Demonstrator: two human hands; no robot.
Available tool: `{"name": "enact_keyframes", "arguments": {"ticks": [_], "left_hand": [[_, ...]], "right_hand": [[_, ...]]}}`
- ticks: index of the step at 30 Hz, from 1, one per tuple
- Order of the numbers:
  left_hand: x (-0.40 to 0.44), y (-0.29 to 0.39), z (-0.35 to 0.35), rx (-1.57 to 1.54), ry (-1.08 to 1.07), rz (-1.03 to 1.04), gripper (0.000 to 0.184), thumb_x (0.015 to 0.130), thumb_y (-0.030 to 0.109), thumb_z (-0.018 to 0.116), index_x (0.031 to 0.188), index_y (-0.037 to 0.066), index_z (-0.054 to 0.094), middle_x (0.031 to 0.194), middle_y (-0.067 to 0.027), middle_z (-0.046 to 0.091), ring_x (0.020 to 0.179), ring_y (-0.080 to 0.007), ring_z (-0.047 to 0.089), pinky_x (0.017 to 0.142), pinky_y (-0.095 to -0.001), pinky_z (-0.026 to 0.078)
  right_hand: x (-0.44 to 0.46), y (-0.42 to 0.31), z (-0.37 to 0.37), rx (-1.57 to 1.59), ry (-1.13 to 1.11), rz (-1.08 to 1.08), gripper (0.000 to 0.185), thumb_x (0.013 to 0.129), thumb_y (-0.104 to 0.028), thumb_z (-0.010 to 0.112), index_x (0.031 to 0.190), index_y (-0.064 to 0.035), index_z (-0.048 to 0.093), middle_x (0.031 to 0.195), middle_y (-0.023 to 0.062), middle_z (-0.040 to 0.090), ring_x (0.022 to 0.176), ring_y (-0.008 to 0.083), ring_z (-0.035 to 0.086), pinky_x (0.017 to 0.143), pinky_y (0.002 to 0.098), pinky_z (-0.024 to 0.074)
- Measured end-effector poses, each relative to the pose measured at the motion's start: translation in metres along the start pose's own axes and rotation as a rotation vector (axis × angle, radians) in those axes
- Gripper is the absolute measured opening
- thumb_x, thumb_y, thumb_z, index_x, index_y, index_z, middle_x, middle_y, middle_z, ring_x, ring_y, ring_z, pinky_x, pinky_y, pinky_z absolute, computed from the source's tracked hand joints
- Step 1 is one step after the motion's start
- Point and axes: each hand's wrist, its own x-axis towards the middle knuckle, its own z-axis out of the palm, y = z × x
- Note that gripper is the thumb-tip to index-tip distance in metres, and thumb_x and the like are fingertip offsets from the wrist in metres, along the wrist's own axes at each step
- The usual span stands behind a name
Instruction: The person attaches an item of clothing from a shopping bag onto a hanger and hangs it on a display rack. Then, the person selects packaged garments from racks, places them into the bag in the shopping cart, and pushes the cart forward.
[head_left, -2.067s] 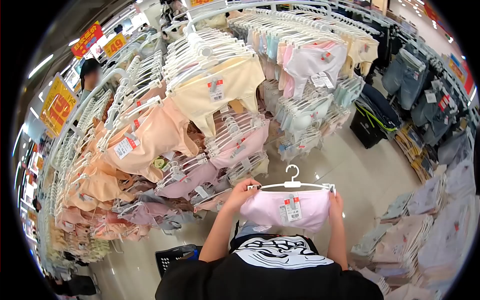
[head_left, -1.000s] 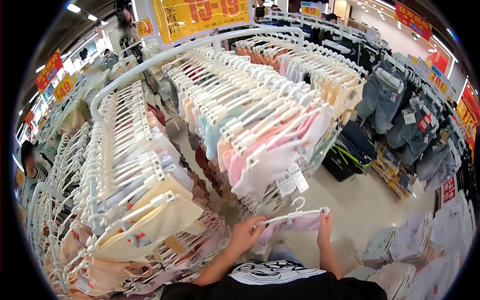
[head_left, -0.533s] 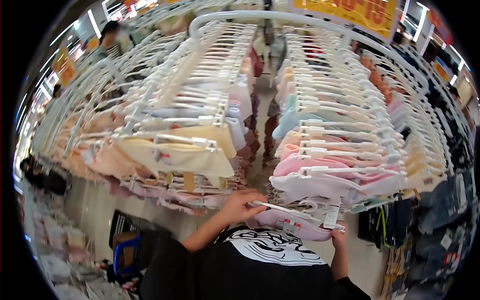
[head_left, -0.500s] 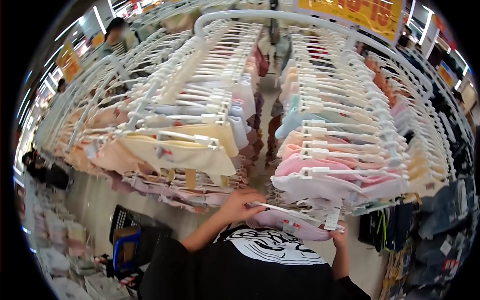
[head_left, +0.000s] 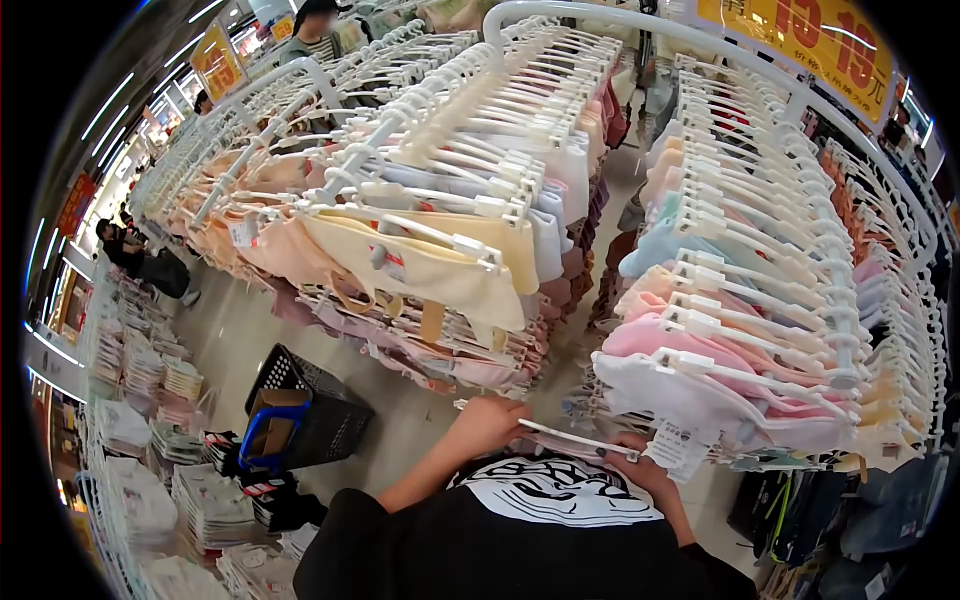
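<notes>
A white clip hanger (head_left: 578, 438) is held low in front of the printed black shirt. My left hand (head_left: 488, 424) is closed at its left end. At the other end, my right hand (head_left: 645, 470) has its fingers closed on the hanger. Only a thin strip of the pale pink garment on it shows; the rest is hidden by the angle. A white paper tag (head_left: 681, 447) hangs right beside my right hand, below a white undergarment (head_left: 670, 388) on the right rack. Pink underwear (head_left: 675, 345) hangs just behind that one.
Cream underwear (head_left: 420, 265) hangs at the front of the left rack (head_left: 395, 125). A narrow aisle runs between the two racks. On the floor to the left stands a black shopping basket (head_left: 335, 415). Folded clothes (head_left: 205, 495) lie in stacks at lower left. Another person (head_left: 318, 40) stands far back.
The view has turned left, so the racks sit further right. The held hanger has tipped, and its pink garment, plainly visible before, is now mostly out of sight. Both hands keep their hold.
</notes>
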Motion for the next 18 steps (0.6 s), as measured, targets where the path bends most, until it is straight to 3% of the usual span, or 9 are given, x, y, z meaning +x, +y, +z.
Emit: {"name": "enact_keyframes", "arguments": {"ticks": [3,7,9,11,12,13,15,18], "left_hand": [[-0.006,-0.001,0.0,-0.082,0.006,0.007,0.018,0.071,0.023,0.066,0.076,0.009,0.055,0.07,-0.0053,0.055,0.065,-0.0266,0.058,0.054,-0.0381,0.045],[-0.007,0.002,-0.008,-0.293,0.096,0.022,0.016,0.071,0.02,0.067,0.08,0.009,0.06,0.072,-0.006,0.056,0.065,-0.0258,0.058,0.054,-0.037,0.044],[-0.008,0.0,-0.013,-0.297,0.135,0.006,0.015,0.071,0.019,0.069,0.079,0.008,0.062,0.07,-0.0068,0.055,0.063,-0.0253,0.057,0.054,-0.0352,0.044],[-0.009,-0.001,-0.032,-0.335,0.123,-0.032,0.014,0.072,0.019,0.068,0.078,0.008,0.062,0.067,-0.0069,0.054,0.062,-0.0253,0.056,0.053,-0.0339,0.044],[-0.01,-0.002,-0.044,-0.288,0.144,-0.028,0.015,0.071,0.017,0.07,0.081,0.008,0.064,0.066,-0.0062,0.056,0.058,-0.0232,0.056,0.05,-0.0321,0.043],[-0.012,-0.005,-0.053,-0.313,0.184,-0.044,0.015,0.07,0.016,0.07,0.082,0.008,0.065,0.066,-0.0059,0.057,0.056,-0.0222,0.056,0.049,-0.0313,0.043],[-0.018,-0.014,-0.07,-0.363,0.263,-0.079,0.017,0.068,0.014,0.072,0.083,0.008,0.066,0.066,-0.0053,0.059,0.053,-0.0201,0.056,0.047,-0.0298,0.041],[-0.026,-0.028,-0.1,-0.288,0.339,-0.062,0.017,0.066,0.009,0.073,0.08,0.004,0.066,0.064,-0.0059,0.06,0.052,-0.017,0.055,0.046,-0.0263,0.04]], "right_hand": [[0.005,-0.008,0.006,-0.013,0.018,-0.068,0.015,0.079,-0.016,0.064,0.087,-0.004,0.063,0.076,0.0045,0.062,0.069,0.0126,0.058,0.062,0.0256,0.0448],[0.001,-0.014,0.012,0.026,0.013,0.046,0.019,0.079,-0.013,0.063,0.096,-0.0028,0.06,0.084,0.0064,0.064,0.075,0.0145,0.06,0.071,0.0255,0.0464],[0.002,-0.016,0.012,0.177,-0.093,0.125,0.03,0.078,-0.01,0.062,0.106,-0.0014,0.055,0.098,0.0079,0.063,0.093,0.0169,0.06,0.082,0.0281,0.0455],[0.0,-0.01,0.017,0.098,0.012,-0.025,0.039,0.077,-0.01,0.063,0.113,-0.0016,0.051,0.11,0.0112,0.058,0.102,0.0177,0.055,0.089,0.0303,0.0418],[-0.001,-0.011,0.015,0.129,-0.003,-0.019,0.052,0.073,-0.013,0.065,0.12,-0.0025,0.046,0.119,0.0131,0.052,0.111,0.0204,0.05,0.094,0.0328,0.0379],[-0.002,-0.001,0.021,0.381,0.07,-0.016,0.047,0.068,-0.007,0.062,0.114,-0.0036,0.052,0.122,0.0087,0.048,0.108,0.0178,0.049,0.09,0.0301,0.0394],[-0.003,0.011,0.014,0.352,0.016,-0.044,0.053,0.069,-0.01,0.063,0.119,-0.0044,0.047,0.125,0.0096,0.044,0.106,0.0204,0.05,0.09,0.0319,0.0407],[0.003,0.0,0.007,0.38,0.1,-0.207,0.059,0.086,-0.046,0.047,0.119,0.0015,0.037,0.101,0.0124,0.058,0.09,0.0229,0.058,0.078,0.0335,0.047]]}}
